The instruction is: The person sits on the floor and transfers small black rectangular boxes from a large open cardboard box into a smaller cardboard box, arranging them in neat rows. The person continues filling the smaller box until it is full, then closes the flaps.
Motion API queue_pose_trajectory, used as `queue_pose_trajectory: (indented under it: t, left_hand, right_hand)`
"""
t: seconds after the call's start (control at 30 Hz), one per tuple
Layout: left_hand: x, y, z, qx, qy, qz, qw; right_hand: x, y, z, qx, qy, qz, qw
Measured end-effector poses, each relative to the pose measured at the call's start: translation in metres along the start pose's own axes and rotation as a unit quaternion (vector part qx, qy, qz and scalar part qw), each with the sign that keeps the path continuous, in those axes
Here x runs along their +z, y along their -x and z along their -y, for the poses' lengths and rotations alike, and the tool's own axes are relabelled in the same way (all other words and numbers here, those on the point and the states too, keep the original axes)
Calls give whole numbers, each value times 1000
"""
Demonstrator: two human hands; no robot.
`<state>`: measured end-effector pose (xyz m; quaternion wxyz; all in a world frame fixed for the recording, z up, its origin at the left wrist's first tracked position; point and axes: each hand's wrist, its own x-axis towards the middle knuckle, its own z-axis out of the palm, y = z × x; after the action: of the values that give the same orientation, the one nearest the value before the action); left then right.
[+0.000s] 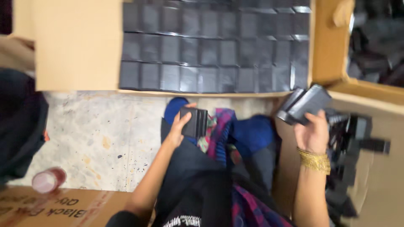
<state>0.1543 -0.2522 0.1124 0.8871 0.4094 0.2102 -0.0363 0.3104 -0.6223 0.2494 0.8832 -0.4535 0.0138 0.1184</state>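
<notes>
Over floor (97, 134), upright black packet (194, 122)

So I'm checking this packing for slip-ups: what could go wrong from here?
The right hand holds several small black boxes in one fanned grip, raised over the loose pile; one could slide out and drop. The left hand holds a single black box over the lap, by its edges, so it might tip. The rows in the large carton look tightly packed; a careless placement could knock them askew.
</notes>
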Motion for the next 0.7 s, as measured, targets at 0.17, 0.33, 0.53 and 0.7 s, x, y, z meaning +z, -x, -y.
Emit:
queue_pose_trajectory:
  t: [0.17, 0.33, 0.53, 0.7]
  left_hand:
    - [-65, 37, -16, 70, 133, -62, 987]
    - [-105, 58, -33, 123, 155, -188, 962]
    - [-139, 66, -62, 146, 245, -258, 923]
    - [-136, 57, -107, 198, 276, -270, 901]
  right_hand:
    - [193, -141, -92, 118, 225, 225, 941]
    - [354, -301, -216, 49, 332, 335, 880]
    - [424, -422, -352, 82, 645, 338, 680]
    - [437, -419, -390, -51, 860, 413, 296]
